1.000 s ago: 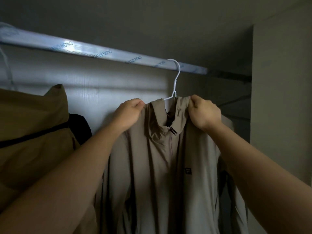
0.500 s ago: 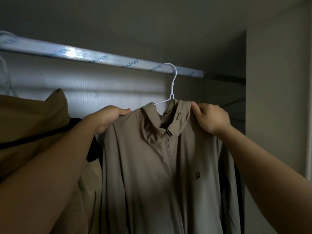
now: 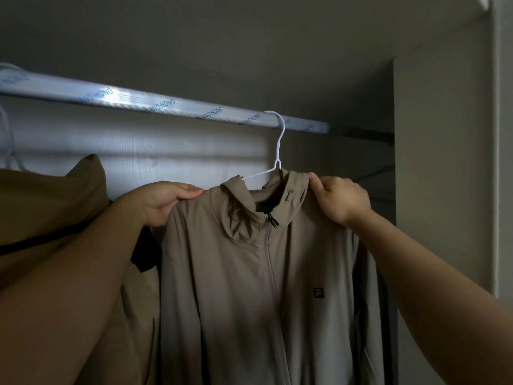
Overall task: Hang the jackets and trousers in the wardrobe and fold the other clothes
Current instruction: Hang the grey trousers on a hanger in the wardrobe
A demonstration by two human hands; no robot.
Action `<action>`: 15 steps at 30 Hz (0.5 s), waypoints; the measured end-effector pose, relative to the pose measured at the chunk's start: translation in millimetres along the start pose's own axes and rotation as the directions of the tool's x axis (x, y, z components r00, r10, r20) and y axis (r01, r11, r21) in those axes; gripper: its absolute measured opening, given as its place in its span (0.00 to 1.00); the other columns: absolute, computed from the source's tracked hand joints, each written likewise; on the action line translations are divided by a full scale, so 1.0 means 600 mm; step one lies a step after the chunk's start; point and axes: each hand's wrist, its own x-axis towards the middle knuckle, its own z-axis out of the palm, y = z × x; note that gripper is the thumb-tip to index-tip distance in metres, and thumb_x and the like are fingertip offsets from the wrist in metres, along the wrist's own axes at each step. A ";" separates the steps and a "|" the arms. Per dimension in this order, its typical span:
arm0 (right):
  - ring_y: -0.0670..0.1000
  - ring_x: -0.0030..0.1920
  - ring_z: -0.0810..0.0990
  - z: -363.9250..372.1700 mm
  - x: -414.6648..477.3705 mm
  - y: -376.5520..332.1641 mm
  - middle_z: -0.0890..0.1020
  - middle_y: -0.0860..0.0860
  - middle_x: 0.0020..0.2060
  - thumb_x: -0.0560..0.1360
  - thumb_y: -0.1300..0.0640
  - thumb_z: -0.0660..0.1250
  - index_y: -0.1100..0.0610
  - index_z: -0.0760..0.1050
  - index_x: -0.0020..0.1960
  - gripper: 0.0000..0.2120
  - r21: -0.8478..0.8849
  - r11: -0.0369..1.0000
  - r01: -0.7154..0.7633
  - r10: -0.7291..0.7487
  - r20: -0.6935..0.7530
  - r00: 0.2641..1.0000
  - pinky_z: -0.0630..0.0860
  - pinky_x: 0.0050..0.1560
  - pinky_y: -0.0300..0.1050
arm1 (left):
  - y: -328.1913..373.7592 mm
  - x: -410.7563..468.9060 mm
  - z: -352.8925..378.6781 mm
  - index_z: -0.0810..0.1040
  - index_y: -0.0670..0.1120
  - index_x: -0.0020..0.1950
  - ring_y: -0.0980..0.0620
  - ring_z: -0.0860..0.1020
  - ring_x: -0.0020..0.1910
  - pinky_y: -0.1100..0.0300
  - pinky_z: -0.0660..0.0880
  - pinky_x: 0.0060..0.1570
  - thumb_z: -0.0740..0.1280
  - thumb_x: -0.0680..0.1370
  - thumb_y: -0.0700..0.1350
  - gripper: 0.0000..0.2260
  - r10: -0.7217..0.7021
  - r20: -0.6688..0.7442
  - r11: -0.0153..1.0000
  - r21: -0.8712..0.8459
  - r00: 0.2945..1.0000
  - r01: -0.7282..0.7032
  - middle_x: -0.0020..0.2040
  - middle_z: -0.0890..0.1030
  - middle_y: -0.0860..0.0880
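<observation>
A grey-beige zip jacket with a hood and a small chest logo hangs on a white wire hanger. The hanger's hook sits over the wardrobe rail, which is wrapped in printed plastic film. My left hand grips the jacket's left shoulder. My right hand pinches the right shoulder next to the hood. The zip is closed up to the collar.
A tan jacket with a dark band hangs to the left, close against the grey one. The wardrobe's side panel stands right of the jacket. The white back wall shows behind the rail.
My hands have slid outward from the collar to the shoulders, the left hand furthest. The jacket now lies spread wider on the hanger.
</observation>
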 end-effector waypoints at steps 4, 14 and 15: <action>0.60 0.52 0.81 0.005 -0.004 -0.006 0.84 0.53 0.49 0.80 0.31 0.40 0.48 0.79 0.50 0.33 -0.007 1.000 -0.006 0.006 0.016 1.000 0.77 0.54 0.55 | 0.005 -0.005 0.000 0.82 0.42 0.51 0.47 0.83 0.44 0.55 0.77 0.45 0.71 0.76 0.42 0.05 0.007 -0.143 0.999 -0.051 0.990 -0.014 0.49 0.85 0.43; 0.62 0.44 0.81 0.029 -0.032 -0.021 0.83 0.55 0.44 0.81 0.32 0.39 0.49 0.73 0.49 0.30 -0.126 0.992 -0.009 -0.003 -0.095 0.996 0.79 0.46 0.55 | -0.020 -0.039 0.047 0.83 0.41 0.44 0.47 0.79 0.42 0.63 0.70 0.42 0.71 0.77 0.37 0.03 0.922 -0.283 0.365 0.863 0.264 -0.349 0.41 0.83 0.46; 0.62 0.43 0.81 0.030 -0.036 -0.023 0.83 0.55 0.43 0.80 0.33 0.39 0.49 0.72 0.48 0.29 -0.117 0.993 -0.009 -0.002 -0.097 0.995 0.79 0.45 0.55 | -0.037 -0.048 0.056 0.82 0.40 0.44 0.44 0.78 0.43 0.57 0.70 0.43 0.70 0.78 0.37 0.04 0.960 -0.213 0.261 0.913 0.182 -0.312 0.41 0.82 0.45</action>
